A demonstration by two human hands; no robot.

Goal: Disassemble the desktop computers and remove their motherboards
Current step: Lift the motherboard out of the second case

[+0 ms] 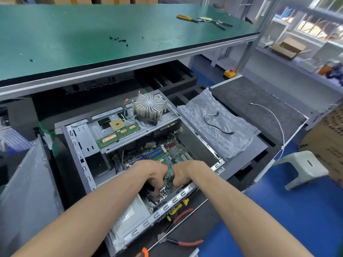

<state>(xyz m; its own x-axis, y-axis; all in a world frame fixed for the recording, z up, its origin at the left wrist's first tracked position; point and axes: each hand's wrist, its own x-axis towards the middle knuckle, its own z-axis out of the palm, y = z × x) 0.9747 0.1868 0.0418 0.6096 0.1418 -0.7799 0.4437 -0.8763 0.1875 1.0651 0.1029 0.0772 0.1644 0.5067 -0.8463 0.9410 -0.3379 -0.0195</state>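
An open desktop case (78,145) lies on its side below the bench, with the green motherboard (163,153) inside it. On the case's drive bracket lie a finned heatsink (149,108), a loose CPU (116,125) and a green RAM stick (118,135). My left hand (154,175) reaches into the case, fingers curled down onto the near end of the motherboard. My right hand (182,172) is right beside it with fingers curled around the board's near edge by the case wall. What the fingertips hold is hidden.
Pliers and cutters (178,216) lie by the case's near wall, and a long rod (178,227). Bubble wrap (222,130) with a black cable (217,125) sits right of the case. A green bench (92,34) carries loose screws (118,39) and pliers (204,20). A stool (304,167) stands at right.
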